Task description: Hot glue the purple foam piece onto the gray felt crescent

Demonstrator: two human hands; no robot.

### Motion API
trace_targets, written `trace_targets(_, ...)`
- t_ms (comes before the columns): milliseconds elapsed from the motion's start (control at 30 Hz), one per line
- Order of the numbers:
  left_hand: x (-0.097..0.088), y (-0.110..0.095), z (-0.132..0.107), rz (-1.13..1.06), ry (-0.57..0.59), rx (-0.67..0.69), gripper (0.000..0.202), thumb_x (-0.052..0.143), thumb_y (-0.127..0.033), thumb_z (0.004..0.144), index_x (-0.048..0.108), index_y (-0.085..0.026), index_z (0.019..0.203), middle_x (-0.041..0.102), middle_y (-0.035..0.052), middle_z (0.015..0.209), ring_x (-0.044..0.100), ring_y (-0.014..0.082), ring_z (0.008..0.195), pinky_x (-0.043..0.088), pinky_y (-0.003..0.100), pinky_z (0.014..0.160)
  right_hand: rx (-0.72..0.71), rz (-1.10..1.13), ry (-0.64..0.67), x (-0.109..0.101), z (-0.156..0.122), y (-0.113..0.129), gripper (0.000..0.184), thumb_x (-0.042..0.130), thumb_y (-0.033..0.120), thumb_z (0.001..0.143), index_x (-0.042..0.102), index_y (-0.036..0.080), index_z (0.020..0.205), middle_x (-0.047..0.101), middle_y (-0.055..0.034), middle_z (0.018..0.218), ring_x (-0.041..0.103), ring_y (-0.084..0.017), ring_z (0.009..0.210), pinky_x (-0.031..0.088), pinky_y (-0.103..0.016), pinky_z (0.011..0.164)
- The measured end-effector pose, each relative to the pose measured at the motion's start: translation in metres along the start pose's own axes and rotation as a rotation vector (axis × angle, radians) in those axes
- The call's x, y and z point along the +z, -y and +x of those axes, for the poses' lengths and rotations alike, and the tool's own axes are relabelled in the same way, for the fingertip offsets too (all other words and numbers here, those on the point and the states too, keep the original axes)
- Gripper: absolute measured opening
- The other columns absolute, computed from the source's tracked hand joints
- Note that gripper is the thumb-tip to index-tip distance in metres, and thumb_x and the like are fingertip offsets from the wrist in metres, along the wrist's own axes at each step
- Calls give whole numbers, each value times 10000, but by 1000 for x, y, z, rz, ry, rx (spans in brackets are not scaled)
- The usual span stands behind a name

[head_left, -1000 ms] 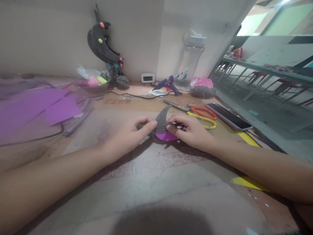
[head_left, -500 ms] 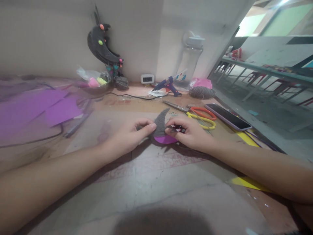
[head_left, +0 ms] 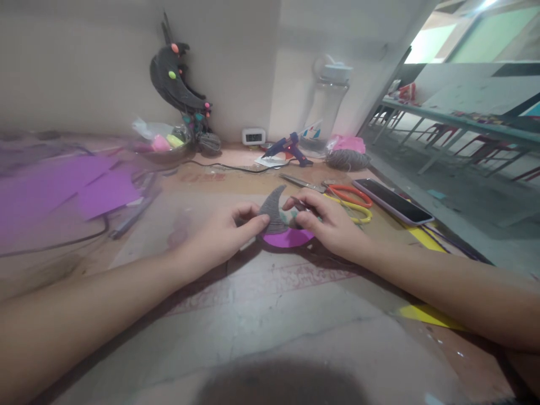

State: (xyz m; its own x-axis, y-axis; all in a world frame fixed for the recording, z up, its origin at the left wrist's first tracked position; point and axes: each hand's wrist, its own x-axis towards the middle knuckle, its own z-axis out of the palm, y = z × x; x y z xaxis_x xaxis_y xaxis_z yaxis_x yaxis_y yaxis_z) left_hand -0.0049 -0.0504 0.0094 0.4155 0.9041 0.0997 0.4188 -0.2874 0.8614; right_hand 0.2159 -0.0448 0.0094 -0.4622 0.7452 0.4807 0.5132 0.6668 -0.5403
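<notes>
A purple crescent-shaped piece [head_left: 288, 238], partly wound with grey yarn [head_left: 274, 211], stands above the middle of the table. My left hand [head_left: 236, 230] pinches its left side between thumb and fingers, on the wound part. The grey horn-like tip points up and to the right, and the bare purple curve lies below. Just right of the piece is my right hand [head_left: 324, 222], fingers curled with thumb and forefinger a little apart. Something small and dark shows within its grip, too blurred to name.
Scissors [head_left: 348, 196] with orange and yellow handles and a phone [head_left: 394, 201] lie at right. Behind are a glue gun [head_left: 289, 149], a small clock [head_left: 253, 136], a bottle [head_left: 327, 107] and grey yarn [head_left: 348, 159]. Purple sheets [head_left: 107, 191] lie left; a dark crescent ornament [head_left: 169, 79] hangs on the wall.
My right hand has moved away from the wound part and its fingers have lifted and loosened. The crescent has shifted slightly left, showing more bare purple. My left hand keeps its hold.
</notes>
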Motion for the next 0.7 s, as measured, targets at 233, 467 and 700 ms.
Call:
trace_targets(233,0,-1,0,69,-21,15,267,499,-399,869,606,-185,749,595,-33,695,515,131,650,388,233,615,-119,-254,-38,-1,-1,-8,290,464,316,959,614,148,1142,670,-83,940,611,-202,851,452,-319,755)
trace_targets(467,2,-1,-4,157,-21,31,276,493,-402,875,593,-195,722,550,-56,634,461,109,578,319,222,541,-282,-459,-25,1,-4,-8,324,457,353,970,639,124,1109,655,-83,855,587,-196,781,435,-299,700)
trace_targets(700,2,0,-6,239,-17,157,286,460,-377,891,571,-187,707,552,-39,675,507,129,670,360,231,611,-345,-462,-44,2,-2,-4,333,441,336,979,662,92,1024,639,-80,792,569,-177,714,408,-280,637)
